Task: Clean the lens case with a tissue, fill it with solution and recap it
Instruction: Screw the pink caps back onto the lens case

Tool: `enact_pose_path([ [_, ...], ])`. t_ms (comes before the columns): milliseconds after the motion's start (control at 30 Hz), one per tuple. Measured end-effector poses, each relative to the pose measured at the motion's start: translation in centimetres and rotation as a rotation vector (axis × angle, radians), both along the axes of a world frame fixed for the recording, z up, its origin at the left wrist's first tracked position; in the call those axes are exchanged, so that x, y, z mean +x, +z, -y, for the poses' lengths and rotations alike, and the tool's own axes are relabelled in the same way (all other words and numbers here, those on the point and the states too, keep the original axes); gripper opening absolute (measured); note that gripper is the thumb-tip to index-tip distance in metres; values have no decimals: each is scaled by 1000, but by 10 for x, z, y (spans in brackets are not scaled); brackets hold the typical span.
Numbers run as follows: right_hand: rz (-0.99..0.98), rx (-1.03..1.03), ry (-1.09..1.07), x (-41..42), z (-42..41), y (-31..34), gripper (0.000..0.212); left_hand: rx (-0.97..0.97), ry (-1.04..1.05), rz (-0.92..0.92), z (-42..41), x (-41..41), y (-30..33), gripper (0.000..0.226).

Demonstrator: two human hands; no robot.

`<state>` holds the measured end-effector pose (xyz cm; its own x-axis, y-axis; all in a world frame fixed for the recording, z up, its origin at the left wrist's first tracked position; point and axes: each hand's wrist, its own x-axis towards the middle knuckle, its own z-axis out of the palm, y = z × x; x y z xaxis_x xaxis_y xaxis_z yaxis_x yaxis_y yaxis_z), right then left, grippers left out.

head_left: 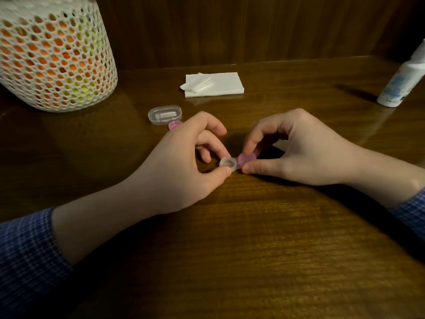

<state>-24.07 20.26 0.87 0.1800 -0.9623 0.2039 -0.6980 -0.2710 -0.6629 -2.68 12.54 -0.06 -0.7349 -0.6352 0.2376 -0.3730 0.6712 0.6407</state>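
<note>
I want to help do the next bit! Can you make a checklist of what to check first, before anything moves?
1. Left hand steadies the lens case: ok.
2. Right hand pinches the pink cap on the case: ok.
3. Left well uncapped: ok.
4. Other pink cap off, by the clear box: ok.
5. Tissues lie ready: ok.
6. Solution bottle upright; cap cannot tell.

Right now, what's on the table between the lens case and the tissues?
Nothing: in the head view, only bare table lies between the lens case and the tissues.
</note>
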Motion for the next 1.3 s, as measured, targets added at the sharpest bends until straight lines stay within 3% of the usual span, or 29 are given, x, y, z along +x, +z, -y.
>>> enact_pose_path([
  [1000, 17, 74, 87, -6, 2, 6, 27, 12, -16, -19, 0, 1, 1, 50],
  [1300, -19, -6, 23, 1, 2, -2, 25, 17, -12, -10, -1, 1, 2, 50],
])
